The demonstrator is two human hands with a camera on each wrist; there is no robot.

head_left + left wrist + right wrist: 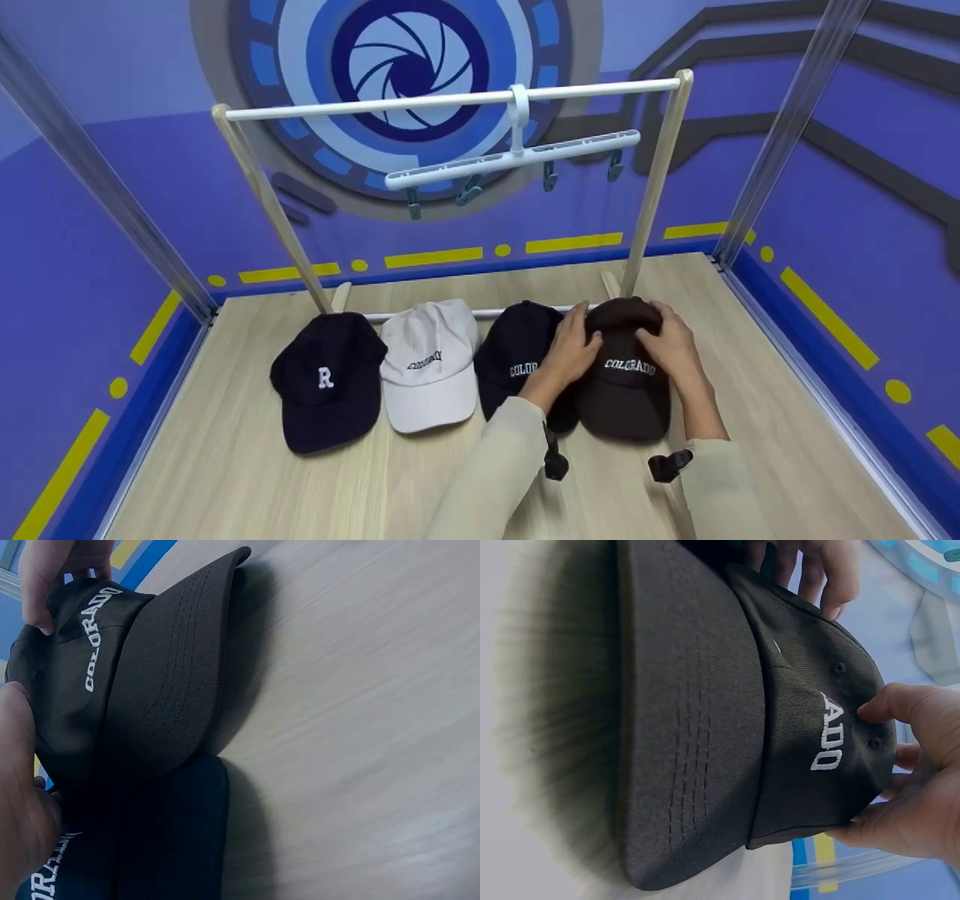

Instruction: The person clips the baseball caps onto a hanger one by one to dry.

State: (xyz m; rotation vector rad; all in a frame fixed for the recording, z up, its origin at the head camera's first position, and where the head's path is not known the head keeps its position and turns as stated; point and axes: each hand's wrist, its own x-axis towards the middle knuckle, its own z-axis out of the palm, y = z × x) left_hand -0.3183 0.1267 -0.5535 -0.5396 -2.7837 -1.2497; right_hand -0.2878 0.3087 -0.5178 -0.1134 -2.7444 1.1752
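Grasping in left hand [571, 352] and right hand [676, 346]: one dark-brown fabric cap [625, 394], white COLORADO, rightmost on pale wood-grain table [225, 480]. Ranged leftward: one black fabric cap [504, 360], COLOR legible; one off-white fabric cap [429, 379], COLORADO; one navy fabric cap [330, 397], white R.

The head view looked forward and down, from above. Both wrist views, turned sideways, shared the brown cap [131, 682] from near: upper left in the left one, centre in the right.

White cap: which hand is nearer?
Left. The left hand is at the side of the brown cap facing the white cap; the right hand is at the far side.
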